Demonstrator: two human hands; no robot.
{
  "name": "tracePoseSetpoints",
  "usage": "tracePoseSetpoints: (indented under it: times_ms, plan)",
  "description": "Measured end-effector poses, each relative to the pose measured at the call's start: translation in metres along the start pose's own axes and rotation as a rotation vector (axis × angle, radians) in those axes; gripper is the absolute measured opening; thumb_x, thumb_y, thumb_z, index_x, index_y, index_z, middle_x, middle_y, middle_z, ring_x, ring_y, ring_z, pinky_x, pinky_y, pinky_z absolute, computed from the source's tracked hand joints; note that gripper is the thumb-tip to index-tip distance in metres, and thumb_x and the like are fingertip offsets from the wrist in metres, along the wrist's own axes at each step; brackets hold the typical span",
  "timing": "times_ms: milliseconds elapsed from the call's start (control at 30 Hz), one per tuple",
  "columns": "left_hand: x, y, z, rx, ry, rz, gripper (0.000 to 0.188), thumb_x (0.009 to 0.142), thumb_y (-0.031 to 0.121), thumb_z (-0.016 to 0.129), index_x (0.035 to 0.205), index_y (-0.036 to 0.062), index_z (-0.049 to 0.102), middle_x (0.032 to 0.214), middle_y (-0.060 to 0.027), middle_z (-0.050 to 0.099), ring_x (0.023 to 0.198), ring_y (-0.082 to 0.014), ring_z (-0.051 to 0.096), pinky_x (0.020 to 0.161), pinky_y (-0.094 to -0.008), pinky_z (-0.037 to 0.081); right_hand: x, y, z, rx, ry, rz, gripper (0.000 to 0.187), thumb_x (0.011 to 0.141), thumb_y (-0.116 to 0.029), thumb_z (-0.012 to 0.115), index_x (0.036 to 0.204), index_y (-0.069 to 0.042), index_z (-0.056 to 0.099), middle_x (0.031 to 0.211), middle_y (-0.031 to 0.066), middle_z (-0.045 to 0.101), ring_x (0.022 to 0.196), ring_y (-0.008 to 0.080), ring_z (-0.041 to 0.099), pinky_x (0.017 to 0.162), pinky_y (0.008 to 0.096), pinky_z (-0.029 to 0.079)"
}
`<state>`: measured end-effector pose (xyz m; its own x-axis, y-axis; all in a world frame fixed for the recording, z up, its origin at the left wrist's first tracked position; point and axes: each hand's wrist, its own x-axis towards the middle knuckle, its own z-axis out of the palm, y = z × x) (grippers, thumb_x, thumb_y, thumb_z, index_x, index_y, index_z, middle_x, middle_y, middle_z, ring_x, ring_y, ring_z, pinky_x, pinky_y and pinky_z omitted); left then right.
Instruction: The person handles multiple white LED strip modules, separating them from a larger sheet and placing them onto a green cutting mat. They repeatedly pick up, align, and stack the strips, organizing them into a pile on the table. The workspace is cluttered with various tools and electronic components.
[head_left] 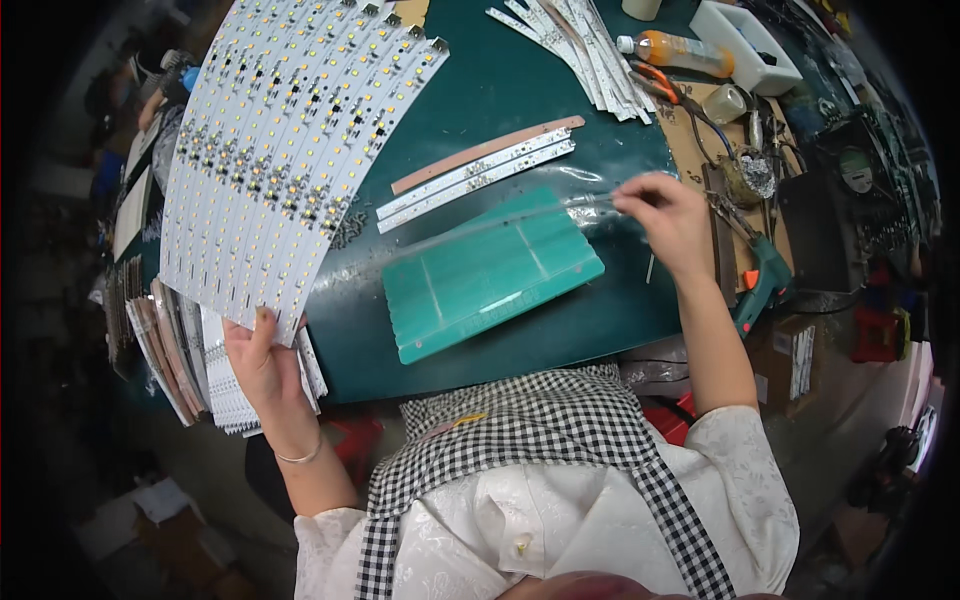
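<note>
My left hand grips the lower edge of a large white LED circuit board panel, its thumb on top. Rows of small yellowish LEDs and black parts cover the panel, which is held up over the table's left side. On the right, my right hand is closed in a pinch on the end of a long, thin, translucent strip. That strip stretches leftward over a green plate with a notched left edge; whether it touches the plate I cannot tell. Just behind the plate lie two narrow white LED strips and a brownish strip.
White strips lie piled at the back. To the right are an orange drink bottle, a white foam box, orange-handled pliers and a green soldering gun. Stacked strips stand at the left edge.
</note>
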<state>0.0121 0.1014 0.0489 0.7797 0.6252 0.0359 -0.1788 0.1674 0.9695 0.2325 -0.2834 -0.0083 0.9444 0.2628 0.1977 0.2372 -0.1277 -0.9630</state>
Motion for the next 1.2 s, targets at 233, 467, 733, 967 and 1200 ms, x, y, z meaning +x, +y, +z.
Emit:
tracePoseSetpoints:
  times_ms: [233,467,733,967,1200]
  plan:
    - [-0.018,-0.024,0.022,0.018,-0.001,-0.013,0.06,0.08,-0.004,0.064,0.133,-0.0017,0.036,0.124,-0.0151,0.054,0.109,-0.0247,0.057,0.091,-0.0366,0.049,0.077,0.046,0.039,-0.449,-0.105,-0.17,0.015,0.072,-0.013,0.075,0.083,-0.005,0.07,0.08,0.008,0.068,0.07,0.0224,0.062,0.069,0.03,0.049]
    - [-0.05,-0.05,0.046,0.145,-0.055,-0.142,0.053,0.077,-0.004,0.067,0.124,-0.0053,0.043,0.12,-0.0141,0.056,0.109,-0.0197,0.056,0.095,-0.0319,0.044,0.04,-0.003,0.016,0.402,-0.303,0.306,0.034,0.083,-0.02,0.066,0.111,0.0,0.063,0.104,0.0073,0.065,0.095,0.0141,0.058,0.08,0.027,0.045]
    - [-0.052,-0.048,0.052,0.312,-0.224,-0.268,0.048,0.078,0.006,0.073,0.117,-0.006,0.048,0.109,-0.0136,0.062,0.096,-0.0175,0.061,0.087,-0.0309,0.048,0.011,-0.022,0.01,0.109,-0.487,0.386,0.045,0.075,0.007,0.065,0.117,0.004,0.051,0.099,0.0058,0.064,0.086,0.0089,0.061,0.075,0.023,0.05]
    - [-0.032,-0.043,0.049,0.286,-0.273,-0.218,0.044,0.077,-0.004,0.069,0.116,-0.0043,0.049,0.106,-0.0143,0.064,0.095,-0.0179,0.063,0.083,-0.0285,0.052,0.004,-0.018,-0.001,-0.051,-0.436,0.3,0.04,0.071,0.009,0.068,0.109,0.002,0.057,0.096,0.0063,0.065,0.085,0.0117,0.062,0.076,0.0251,0.052]
    - [-0.042,-0.05,0.045,0.405,-0.255,-0.166,0.039,0.079,-0.005,0.066,0.114,-0.0053,0.049,0.104,-0.0144,0.065,0.095,-0.0175,0.064,0.081,-0.0285,0.053,0.006,-0.015,-0.011,-0.087,-0.521,0.295,0.038,0.073,0.006,0.069,0.109,0.002,0.058,0.096,0.0052,0.065,0.085,0.0111,0.061,0.076,0.025,0.051]
